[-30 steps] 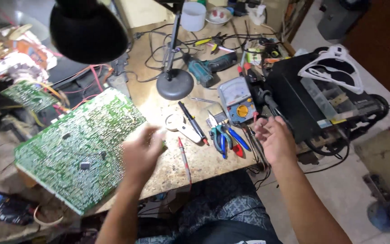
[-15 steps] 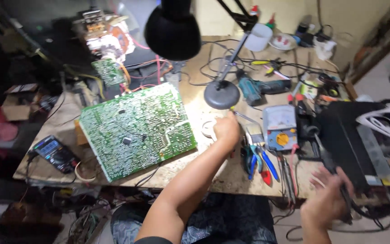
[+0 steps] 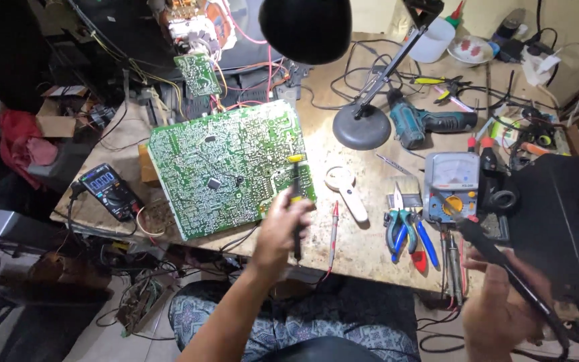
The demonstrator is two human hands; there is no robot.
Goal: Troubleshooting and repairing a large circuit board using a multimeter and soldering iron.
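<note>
Screwdriver (image 3: 295,201) in left hand (image 3: 281,231)

We see tabletop (image 3: 363,248) brightly, evenly lit from above; desk lamp (image 3: 305,27) shade reads as black silhouette. Left edge and area under tabletop fall into deep shadow. Right hand (image 3: 504,308) motion-blurred; left hand (image 3: 281,231) sharper. Circuit board (image 3: 226,164) crisp. Wide-angle bending at frame edges.
</note>
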